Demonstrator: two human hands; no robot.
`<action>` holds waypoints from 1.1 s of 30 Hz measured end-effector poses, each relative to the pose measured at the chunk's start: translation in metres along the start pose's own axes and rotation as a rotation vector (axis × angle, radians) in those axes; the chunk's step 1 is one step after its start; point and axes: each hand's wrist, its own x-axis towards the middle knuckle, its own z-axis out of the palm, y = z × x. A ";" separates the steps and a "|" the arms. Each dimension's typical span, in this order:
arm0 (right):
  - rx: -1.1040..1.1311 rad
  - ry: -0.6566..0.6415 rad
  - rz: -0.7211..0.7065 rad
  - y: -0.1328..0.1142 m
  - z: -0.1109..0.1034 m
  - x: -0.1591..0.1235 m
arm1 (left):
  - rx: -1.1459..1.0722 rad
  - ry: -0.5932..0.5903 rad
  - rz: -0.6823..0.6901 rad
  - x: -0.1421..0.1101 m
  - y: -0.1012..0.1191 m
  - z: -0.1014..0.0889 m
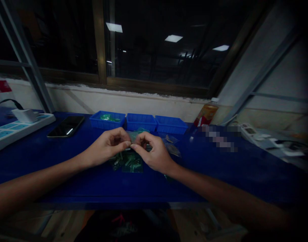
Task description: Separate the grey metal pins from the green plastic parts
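In the head view, my left hand (109, 145) and my right hand (155, 152) meet above the middle of the blue table. Thumb and fingers of each are pinched together on a small clear plastic bag (133, 135), part of which shows between them. What the bag contains is hard to make out in the dim light. Just below the hands lie small clear bags (132, 164) with green and pale slim pieces in them. To the right of my right hand rest more clear bags (173, 149) holding small brownish pieces.
Three blue bins (141, 121) line the back; the left one holds a green bag (107, 117). A phone (66, 126) and a power strip (22, 126) lie left. At the back right stands a bottle (206, 114), with another power strip (248, 130) beyond.
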 end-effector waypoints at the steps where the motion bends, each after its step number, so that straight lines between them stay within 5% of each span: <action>1: -0.004 0.028 0.001 0.000 0.000 0.000 | 0.006 0.007 0.003 0.000 0.000 0.000; 5: 0.010 0.136 0.015 0.000 -0.005 0.003 | 0.005 0.054 -0.013 0.002 0.000 -0.002; 12: 0.035 -0.061 -0.012 -0.001 -0.011 0.007 | -0.037 0.007 -0.033 0.002 -0.003 0.000; 18: -0.051 -0.110 -0.096 -0.003 -0.011 0.006 | -0.067 -0.026 -0.035 0.000 -0.002 0.000; 27: -0.154 0.081 -0.089 -0.004 -0.013 0.005 | -0.023 0.025 -0.023 0.001 0.001 -0.001; 33: -0.112 0.032 -0.037 -0.001 -0.013 0.007 | -0.063 0.041 -0.053 0.002 0.002 0.000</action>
